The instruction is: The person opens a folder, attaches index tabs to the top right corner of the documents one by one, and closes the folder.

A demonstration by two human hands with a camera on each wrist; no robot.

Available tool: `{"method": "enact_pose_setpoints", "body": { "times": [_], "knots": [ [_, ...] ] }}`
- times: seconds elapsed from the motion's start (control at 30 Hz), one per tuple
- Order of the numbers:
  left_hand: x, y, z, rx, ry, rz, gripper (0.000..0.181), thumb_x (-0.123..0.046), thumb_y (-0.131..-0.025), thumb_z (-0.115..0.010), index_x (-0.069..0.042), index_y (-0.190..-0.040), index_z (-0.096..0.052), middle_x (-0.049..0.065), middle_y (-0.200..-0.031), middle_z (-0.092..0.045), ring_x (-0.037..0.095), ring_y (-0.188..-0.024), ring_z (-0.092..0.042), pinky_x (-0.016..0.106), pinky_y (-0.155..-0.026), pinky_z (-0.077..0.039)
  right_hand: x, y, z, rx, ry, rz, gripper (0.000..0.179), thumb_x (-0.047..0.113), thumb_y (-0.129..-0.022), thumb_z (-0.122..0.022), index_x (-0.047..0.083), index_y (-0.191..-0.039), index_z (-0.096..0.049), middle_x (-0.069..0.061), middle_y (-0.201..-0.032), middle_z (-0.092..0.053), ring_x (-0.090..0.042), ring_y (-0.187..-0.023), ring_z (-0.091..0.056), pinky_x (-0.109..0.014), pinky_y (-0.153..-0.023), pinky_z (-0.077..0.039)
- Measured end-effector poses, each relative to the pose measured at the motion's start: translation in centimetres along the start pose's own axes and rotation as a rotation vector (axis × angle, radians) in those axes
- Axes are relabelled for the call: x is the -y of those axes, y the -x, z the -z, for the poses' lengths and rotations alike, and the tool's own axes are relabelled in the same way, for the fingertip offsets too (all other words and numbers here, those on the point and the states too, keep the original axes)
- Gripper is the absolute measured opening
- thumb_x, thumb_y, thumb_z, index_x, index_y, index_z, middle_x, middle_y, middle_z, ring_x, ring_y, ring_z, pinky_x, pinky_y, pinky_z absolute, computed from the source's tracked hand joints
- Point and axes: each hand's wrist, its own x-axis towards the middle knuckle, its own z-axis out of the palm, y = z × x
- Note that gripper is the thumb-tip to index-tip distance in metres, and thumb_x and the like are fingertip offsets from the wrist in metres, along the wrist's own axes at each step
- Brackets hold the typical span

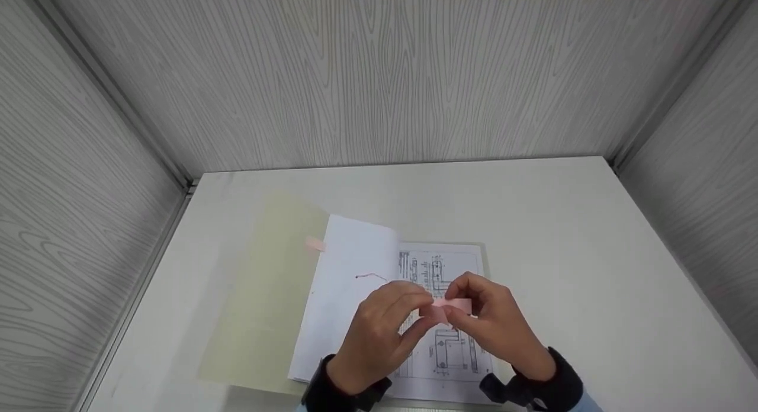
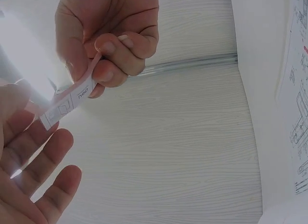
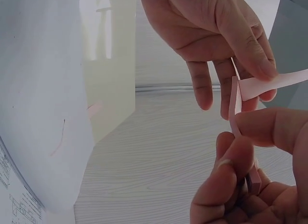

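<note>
Two hands: left hand (image 1: pixel 379 335) and right hand (image 1: pixel 494 323), both raised just above the open folder, meeting over the drawing page.
One pink strip: a small pink sticky strip (image 1: pixel 451 308) held between the two hands, above the printed sheet.
Left grip: thumb and fingertips pinch the left end of the pink sticky strip; the other fingers are loosely curved.
Right grip: thumb and forefinger are closed on the right end of the strip, the remaining fingers curled beneath.
One folder: a pale yellow folder (image 1: pixel 260 293) lying open on the white worktop (image 1: pixel 580 246), its cover spread to the left.
Two visible sheets: a blank white page (image 1: pixel 349 270) turned over at the left, and a technical drawing sheet (image 1: pixel 441 264) at the right.
One tab: a pink tab (image 1: pixel 315 244) stuck at the blank page's top edge.
Left wrist view only: printed outlines and lettering on the strip's underside (image 2: pixel 67 106).
Right wrist view only: the strip bent into a sharp fold (image 3: pixel 236 101) between the fingers.
</note>
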Motion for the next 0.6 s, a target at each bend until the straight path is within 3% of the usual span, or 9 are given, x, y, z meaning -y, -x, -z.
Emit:
{"method": "enact_pose_setpoints", "body": {
  "times": [0.2, 0.33, 0.47, 0.6],
  "knots": [
    [-0.2, 0.0, 0.4, -0.031, -0.017, -0.011, 0.017, -0.020, -0.090, -0.068, -0.007, -0.101, -0.064, 0.001, -0.094, -0.067, 0.013, -0.089, -0.063, 0.024, -0.085, -0.051, -0.7, -0.4, 0.1, -0.010, 0.005, -0.107, 0.013, 0.015, -0.086, -0.073, 0.010, -0.091, -0.061, -0.001, -0.077, -0.061, -0.015, -0.059, -0.057, -0.026, -0.051, -0.050],
    [-0.1, 0.0, 0.5, -0.025, -0.049, -0.009, 0.018, -0.023, -0.090, -0.069, -0.008, -0.100, -0.065, 0.000, -0.092, -0.067, 0.012, -0.087, -0.063, 0.023, -0.084, -0.051, -1.2, -1.5, 1.3, -0.063, 0.014, -0.181, 0.013, 0.012, -0.086, -0.072, 0.006, -0.092, -0.063, -0.006, -0.082, -0.061, -0.016, -0.062, -0.055, -0.023, -0.054, -0.047],
    [0.0, 0.0, 0.5, -0.003, -0.082, -0.001, 0.019, -0.026, -0.089, -0.070, -0.009, -0.099, -0.067, -0.001, -0.092, -0.067, 0.011, -0.085, -0.062, 0.022, -0.083, -0.050, -4.6, -4.0, 4.1, -0.153, 0.014, -0.258, 0.014, 0.014, -0.089, -0.069, 0.003, -0.097, -0.065, -0.011, -0.091, -0.062, -0.022, -0.072, -0.058, -0.026, -0.064, -0.051],
    [0.0, 0.1, 0.6, 0.046, -0.134, 0.006, 0.021, -0.028, -0.088, -0.071, -0.011, -0.100, -0.071, -0.002, -0.092, -0.068, 0.011, -0.085, -0.062, 0.023, -0.083, -0.050, -9.6, -7.2, 6.7, -0.204, 0.014, -0.376, 0.024, 0.015, -0.092, -0.065, 0.000, -0.110, -0.063, -0.015, -0.102, -0.061, -0.024, -0.087, -0.063, -0.027, -0.078, -0.054]
  ]
}}
